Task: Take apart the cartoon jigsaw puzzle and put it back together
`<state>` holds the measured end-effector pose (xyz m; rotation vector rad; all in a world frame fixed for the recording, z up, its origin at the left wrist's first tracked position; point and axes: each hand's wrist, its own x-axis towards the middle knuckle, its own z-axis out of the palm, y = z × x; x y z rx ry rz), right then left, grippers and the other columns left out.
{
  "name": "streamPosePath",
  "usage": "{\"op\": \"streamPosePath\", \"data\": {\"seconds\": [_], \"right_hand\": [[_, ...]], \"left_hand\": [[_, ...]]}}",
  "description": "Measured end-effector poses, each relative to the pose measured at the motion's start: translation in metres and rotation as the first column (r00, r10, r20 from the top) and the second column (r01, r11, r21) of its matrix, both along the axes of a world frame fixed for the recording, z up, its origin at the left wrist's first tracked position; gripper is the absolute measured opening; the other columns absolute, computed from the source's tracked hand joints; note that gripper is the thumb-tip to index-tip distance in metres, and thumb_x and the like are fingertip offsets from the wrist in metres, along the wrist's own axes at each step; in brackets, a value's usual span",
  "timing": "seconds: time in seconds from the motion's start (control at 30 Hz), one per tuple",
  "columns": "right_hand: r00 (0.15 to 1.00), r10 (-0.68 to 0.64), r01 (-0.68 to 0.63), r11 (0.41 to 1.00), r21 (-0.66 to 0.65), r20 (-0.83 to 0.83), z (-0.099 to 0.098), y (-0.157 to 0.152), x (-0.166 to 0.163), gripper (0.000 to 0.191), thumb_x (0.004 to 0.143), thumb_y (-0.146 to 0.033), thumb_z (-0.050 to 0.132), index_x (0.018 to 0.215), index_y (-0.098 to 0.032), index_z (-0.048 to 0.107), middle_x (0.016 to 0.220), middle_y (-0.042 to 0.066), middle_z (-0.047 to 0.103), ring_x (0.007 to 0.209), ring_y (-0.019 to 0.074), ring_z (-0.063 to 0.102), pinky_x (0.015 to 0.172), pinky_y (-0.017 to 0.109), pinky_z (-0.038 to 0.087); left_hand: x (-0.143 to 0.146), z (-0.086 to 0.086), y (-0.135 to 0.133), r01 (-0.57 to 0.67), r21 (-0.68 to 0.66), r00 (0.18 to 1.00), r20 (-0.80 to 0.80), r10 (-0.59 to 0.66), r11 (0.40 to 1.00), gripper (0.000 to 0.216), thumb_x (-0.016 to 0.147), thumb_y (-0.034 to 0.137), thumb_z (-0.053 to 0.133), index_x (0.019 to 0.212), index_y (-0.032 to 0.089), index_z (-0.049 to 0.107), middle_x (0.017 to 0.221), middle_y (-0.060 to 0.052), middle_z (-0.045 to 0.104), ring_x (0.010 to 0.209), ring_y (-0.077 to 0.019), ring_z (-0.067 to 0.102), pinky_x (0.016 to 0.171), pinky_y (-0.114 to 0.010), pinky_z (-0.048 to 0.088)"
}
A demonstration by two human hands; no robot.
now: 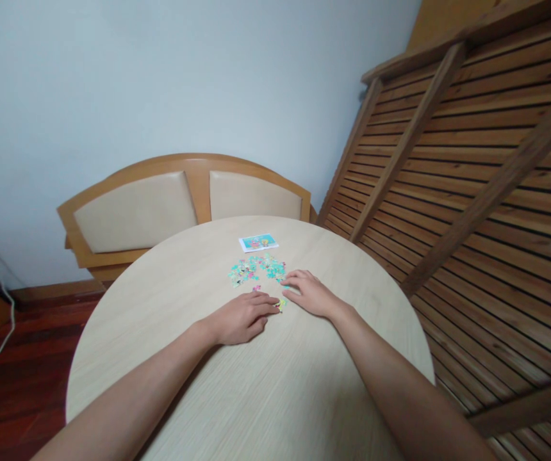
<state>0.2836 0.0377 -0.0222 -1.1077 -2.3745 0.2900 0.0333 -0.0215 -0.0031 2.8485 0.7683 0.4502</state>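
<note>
A loose heap of small turquoise and pink jigsaw pieces [255,269] lies on the round pale wooden table [198,384]. Beyond the heap lies a small printed picture card [258,242]. My left hand [241,317] rests flat on the table just short of the heap, fingers stretched towards a yellow-green piece [282,304]. My right hand [308,293] lies palm down beside it, fingers spread, their tips at the near right edge of the heap. Neither hand holds anything that I can see.
A wooden bench with two beige padded back panels [179,208] stands behind the table against the pale wall. A slatted wooden frame [472,179] leans at the right. A white cable [1,339] runs across the dark red floor at the left.
</note>
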Motion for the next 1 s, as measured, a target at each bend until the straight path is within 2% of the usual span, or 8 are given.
{"op": "streamPosePath", "data": {"seconds": [0.13, 0.27, 0.33, 0.5, 0.67, 0.87, 1.0], "right_hand": [[0.999, -0.043, 0.043, 0.999, 0.027, 0.005, 0.0, 0.0, -0.003, 0.021, 0.092, -0.036, 0.062, 0.104, -0.024, 0.073, 0.12, 0.009, 0.064, 0.115, 0.0248, 0.055, 0.102, 0.043, 0.042], [0.996, -0.083, 0.082, 0.996, 0.04, 0.027, -0.001, -0.002, -0.01, 0.031, 0.095, -0.039, 0.057, 0.121, -0.026, 0.068, 0.126, 0.01, 0.062, 0.12, 0.0256, 0.052, 0.104, 0.045, 0.04], [0.996, -0.08, 0.079, 0.996, 0.041, 0.037, -0.001, -0.002, -0.011, 0.031, 0.097, -0.039, 0.055, 0.121, -0.027, 0.069, 0.126, 0.01, 0.062, 0.121, 0.0259, 0.051, 0.104, 0.046, 0.04], [0.999, 0.043, -0.043, 0.998, 0.04, 0.007, 0.005, -0.001, -0.003, 0.02, 0.092, -0.036, 0.063, 0.104, -0.027, 0.076, 0.114, 0.008, 0.066, 0.114, 0.0245, 0.053, 0.103, 0.044, 0.04], [0.99, 0.142, -0.141, 0.989, -0.04, 0.013, 0.016, -0.003, 0.006, 0.012, 0.085, -0.038, 0.072, 0.087, -0.027, 0.078, 0.102, 0.005, 0.069, 0.114, 0.026, 0.052, 0.103, 0.042, 0.039], [0.977, 0.214, -0.214, 0.969, -0.123, -0.015, 0.02, -0.007, 0.007, 0.009, 0.083, -0.034, 0.073, 0.087, -0.028, 0.078, 0.102, 0.004, 0.069, 0.112, 0.0236, 0.055, 0.102, 0.038, 0.04], [0.976, 0.219, -0.219, 0.967, -0.128, -0.018, 0.021, -0.01, 0.007, 0.007, 0.083, -0.032, 0.073, 0.085, -0.026, 0.076, 0.096, 0.003, 0.07, 0.107, 0.0225, 0.057, 0.102, 0.038, 0.039]], "left_hand": [[0.0, -0.001, 0.0, 0.005, 0.001, 1.0, 0.003, -0.005, 1.0, 0.041, 0.092, 0.014, 0.046, 0.131, 0.02, 0.06, 0.14, -0.01, 0.058, 0.131, -0.0236, 0.052, 0.117, -0.046, 0.034], [0.0, -0.003, 0.0, -0.006, 0.003, 1.0, 0.005, 0.006, 1.0, 0.041, 0.093, 0.016, 0.047, 0.132, 0.019, 0.059, 0.143, -0.011, 0.055, 0.132, -0.0246, 0.051, 0.117, -0.046, 0.035], [-0.001, -0.002, 0.0, -0.014, -0.002, 1.0, 0.015, 0.014, 1.0, 0.039, 0.094, 0.016, 0.048, 0.131, 0.02, 0.06, 0.144, -0.012, 0.054, 0.132, -0.0251, 0.051, 0.116, -0.046, 0.036], [-0.006, 0.001, 0.003, -0.025, -0.016, 0.999, 0.022, 0.026, 1.0, 0.034, 0.094, 0.016, 0.047, 0.123, 0.018, 0.065, 0.136, -0.012, 0.06, 0.126, -0.0236, 0.057, 0.116, -0.044, 0.038], [-0.009, 0.002, 0.005, -0.038, -0.004, 0.999, 0.024, 0.038, 0.999, 0.032, 0.094, 0.015, 0.048, 0.12, 0.019, 0.067, 0.131, -0.011, 0.063, 0.121, -0.0225, 0.059, 0.113, -0.042, 0.041], [-0.01, -0.001, 0.006, -0.034, -0.007, 0.999, 0.037, 0.034, 0.999, 0.032, 0.094, 0.017, 0.048, 0.121, 0.02, 0.066, 0.132, -0.01, 0.063, 0.121, -0.0222, 0.059, 0.113, -0.042, 0.041], [-0.011, -0.002, 0.006, -0.036, -0.007, 0.999, 0.028, 0.036, 0.999, 0.033, 0.095, 0.018, 0.048, 0.123, 0.02, 0.066, 0.133, -0.01, 0.062, 0.123, -0.0228, 0.058, 0.114, -0.042, 0.04]]}}
